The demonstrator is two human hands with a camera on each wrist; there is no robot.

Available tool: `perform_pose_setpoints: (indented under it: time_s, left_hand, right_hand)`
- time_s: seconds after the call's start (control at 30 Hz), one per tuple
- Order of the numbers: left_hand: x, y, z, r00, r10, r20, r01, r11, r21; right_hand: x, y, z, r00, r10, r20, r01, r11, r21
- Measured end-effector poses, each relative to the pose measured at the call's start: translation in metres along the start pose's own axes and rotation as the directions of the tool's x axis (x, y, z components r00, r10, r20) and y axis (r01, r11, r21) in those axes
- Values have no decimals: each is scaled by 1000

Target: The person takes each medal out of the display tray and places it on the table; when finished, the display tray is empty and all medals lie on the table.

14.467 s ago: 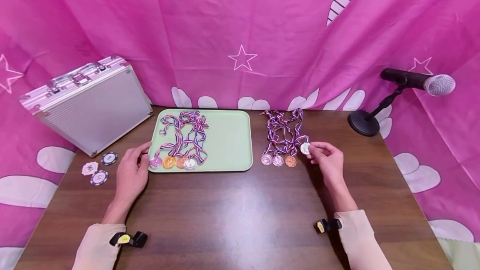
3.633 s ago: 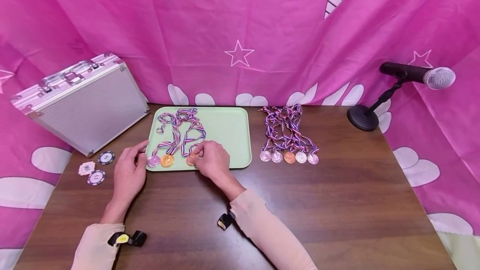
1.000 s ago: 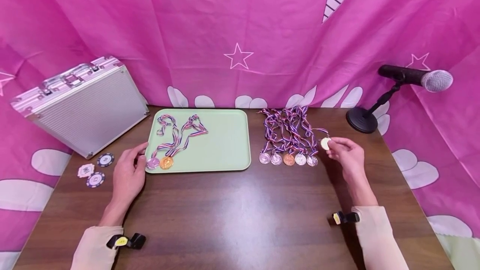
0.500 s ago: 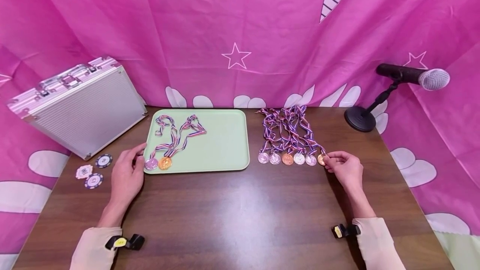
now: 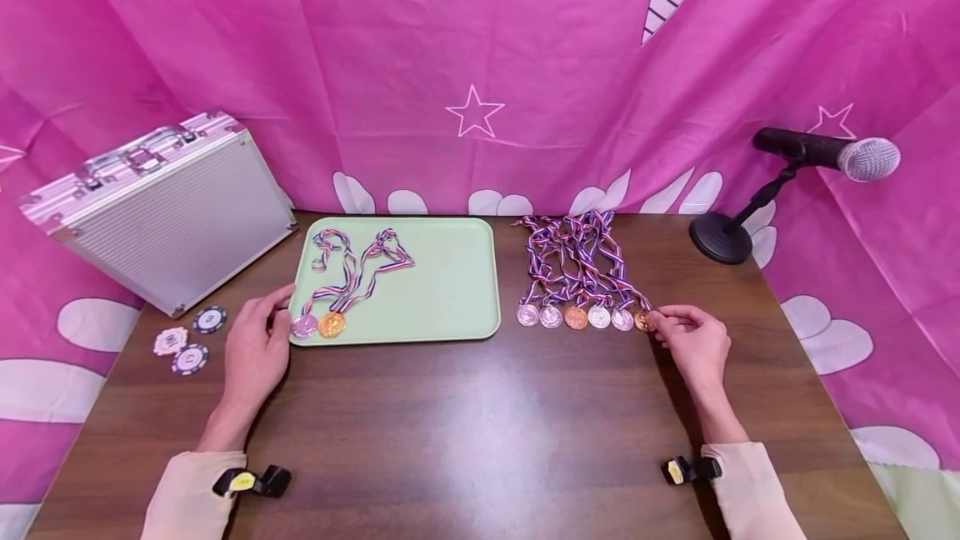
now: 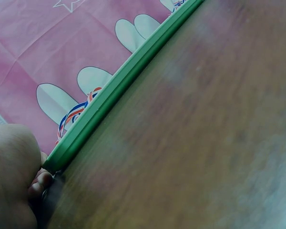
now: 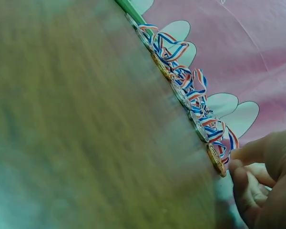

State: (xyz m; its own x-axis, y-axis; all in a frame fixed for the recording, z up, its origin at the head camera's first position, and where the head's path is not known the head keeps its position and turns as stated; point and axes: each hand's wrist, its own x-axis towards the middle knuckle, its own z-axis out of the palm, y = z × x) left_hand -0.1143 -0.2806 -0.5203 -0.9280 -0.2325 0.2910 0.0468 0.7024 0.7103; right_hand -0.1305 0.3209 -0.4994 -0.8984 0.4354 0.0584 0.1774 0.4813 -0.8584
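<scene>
Right hand (image 5: 693,344): grasping. Finger and thumb pinch the outer edge of the end medal (image 5: 642,321), a copper-gold one. That medal is on the bench (image 5: 480,423), last on the right in a row of six, its face tipped up in my right wrist view. The other five medals (image 5: 575,317) run left from it: silvery, silvery, copper, silvery, silvery, set close side by side along the near edge of their ribbons. The striped ribbons (image 5: 577,265), red, white and blue, lie in a tangled mat behind the row, reaching back toward the pink curtain (image 5: 390,73).

Left hand (image 5: 257,348): not clenched, fingers loose. It touches the left rim of the green tray (image 5: 450,298) near the front corner; my palm is off to the outside.

Tray sits left of the row, a strip of bench between them. Two medals in it, front left corner: a silvery one with a pinkish cast (image 5: 304,326) and a gold one (image 5: 332,324) just right of it, ribbons trailing back.

Around: metal case (image 5: 180,223) standing at far left, three poker chips (image 5: 190,359) in front of it, microphone (image 5: 870,158) on a black stand at far right.
</scene>
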Motion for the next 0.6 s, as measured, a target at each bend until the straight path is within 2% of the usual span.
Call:
perform_pose_setpoints:
  time_s: [0.13, 0.23, 0.37, 0.43, 0.6]
  left_hand:
    - [0, -1, 0, 1000, 5, -1, -5, 1000, 3]
    - [0, -2, 0, 1000, 8, -6, -8, 1000, 4]
    - [0, -2, -1, 1000, 11, -14, -11, 1000, 1]
    - [0, -1, -1, 1000, 12, -14, -12, 1000, -4]
    - [0, 0, 1, 1000, 11, -17, -11, 1000, -10]
  right_hand:
    - [-7, -6, 4, 997, -47, -57, 51, 996, 72]
    - [-15, -16, 10, 995, -87, -54, 94, 985, 146]
    - [-27, -32, 25, 992, -126, 7, 122, 970, 208]
    - [-34, -39, 34, 990, -133, 52, 120, 972, 202]
    - [-51, -56, 60, 962, -226, 153, 191, 958, 215]
